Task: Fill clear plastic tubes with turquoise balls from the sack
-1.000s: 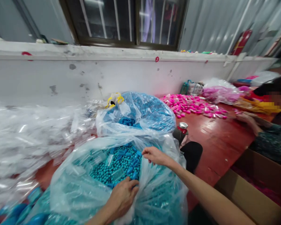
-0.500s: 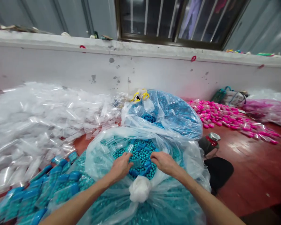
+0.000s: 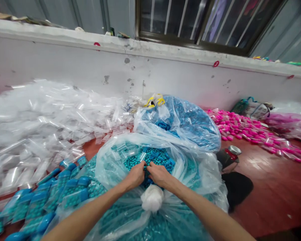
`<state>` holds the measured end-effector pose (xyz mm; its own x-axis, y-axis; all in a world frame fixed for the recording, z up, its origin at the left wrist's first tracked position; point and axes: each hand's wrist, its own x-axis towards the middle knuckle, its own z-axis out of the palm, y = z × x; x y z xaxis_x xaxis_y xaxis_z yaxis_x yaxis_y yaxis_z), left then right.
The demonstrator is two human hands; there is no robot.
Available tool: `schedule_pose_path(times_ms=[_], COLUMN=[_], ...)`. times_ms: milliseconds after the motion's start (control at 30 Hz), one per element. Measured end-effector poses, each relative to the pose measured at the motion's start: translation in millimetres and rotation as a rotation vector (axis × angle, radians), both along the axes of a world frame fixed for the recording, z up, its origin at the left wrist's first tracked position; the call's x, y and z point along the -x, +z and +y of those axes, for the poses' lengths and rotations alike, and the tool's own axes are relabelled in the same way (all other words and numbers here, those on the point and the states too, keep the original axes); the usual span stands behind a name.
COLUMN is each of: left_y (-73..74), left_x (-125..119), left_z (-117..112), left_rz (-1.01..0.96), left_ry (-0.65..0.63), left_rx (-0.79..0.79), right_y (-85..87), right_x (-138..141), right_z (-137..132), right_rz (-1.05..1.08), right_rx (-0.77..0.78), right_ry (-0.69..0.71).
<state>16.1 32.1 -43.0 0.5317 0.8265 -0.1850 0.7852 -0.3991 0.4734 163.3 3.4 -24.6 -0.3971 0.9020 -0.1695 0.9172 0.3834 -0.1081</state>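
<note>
A big clear plastic bag (image 3: 107, 150) of teal beads (image 3: 132, 162) lies open in front of me, its bunched white knot (image 3: 152, 198) nearest my body. My left hand (image 3: 136, 174) and my right hand (image 3: 159, 174) meet over the beads, fingertips close together and curled. Whatever they pinch is hidden by the fingers. Small clear tubes (image 3: 142, 156) and blue caps (image 3: 169, 164) lie among the beads beyond my hands.
Bead-filled containers with blue caps (image 3: 74, 197) lie at the left, below a heap of clear empty containers (image 3: 52, 117). Behind is a bag of blue pieces (image 3: 188, 120). Pink pieces (image 3: 240, 125) and a jar with a metal lid (image 3: 233, 152) are on the right.
My hands have come together from either side, the right one moving left, and their fingertips now meet over the beads. The view has shifted slightly.
</note>
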Motion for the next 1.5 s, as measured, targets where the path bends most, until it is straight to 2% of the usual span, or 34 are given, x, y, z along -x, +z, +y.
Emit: schedule_pose_path(times_ms=[100,233,400,500,600,767,900,1000,1067,1167,1233,1333,1400,1500], left_y=[0.7,-2.2,-8.9,-11.1,-11.1,-3.4,4.3,3.8,1.3,-3.5,-7.9,-17.7,-26.1,-36.9], left_x=[10.7,19.8,15.3,12.4,12.6,8.6,-1.1,-1.3,2.9,6.1,-0.2,-22.3,-39.2,-55.9], left_z=[-7.0,-1.1,4.8,3.7,3.6,-0.4,-6.5,-0.5,9.3,22.6,25.8,25.2,25.8,30.1], left_rz=[-0.055,-0.105,-0.205,-0.302,-0.388,-0.52,-0.581,-0.477,-0.376,-0.324,-0.325,-0.387,-0.456,-0.611], left_ry=[0.122,0.304,0.347,0.411,0.468,0.555,0.502,0.419,0.393,0.38,0.365,0.366,0.384,0.402], left_rx=[0.036,0.214,0.362,0.426,0.508,0.511,0.471,0.389,0.327,0.303,0.324,0.371,0.429,0.59], right_y=[-10.0,-11.7,-9.2,-10.3,-13.0,-20.1,-18.2,-10.5,-4.4,4.4,9.6,14.0,13.4,8.2], right_x=[5.4,-4.5,-7.1,0.3,5.3,10.6,16.5,12.2,1.2,-25.5,-45.1,-66.7,-71.4,-63.4], right_z=[6.9,12.6,9.5,3.9,3.5,12.1,8.6,1.2,-1.1,1.5,5.6,11.6,14.9,21.8], right_rz=[0.02,0.097,0.117,0.156,0.242,0.417,0.544,0.585,0.572,0.617,0.667,0.702,0.699,0.629], right_rx=[0.067,0.11,0.105,0.128,0.216,0.258,0.325,0.224,0.139,0.09,0.069,0.042,0.034,-0.036], right_ry=[-0.005,-0.151,-0.221,-0.154,-0.103,-0.215,-0.217,-0.191,-0.203,-0.261,-0.306,-0.353,-0.35,-0.322])
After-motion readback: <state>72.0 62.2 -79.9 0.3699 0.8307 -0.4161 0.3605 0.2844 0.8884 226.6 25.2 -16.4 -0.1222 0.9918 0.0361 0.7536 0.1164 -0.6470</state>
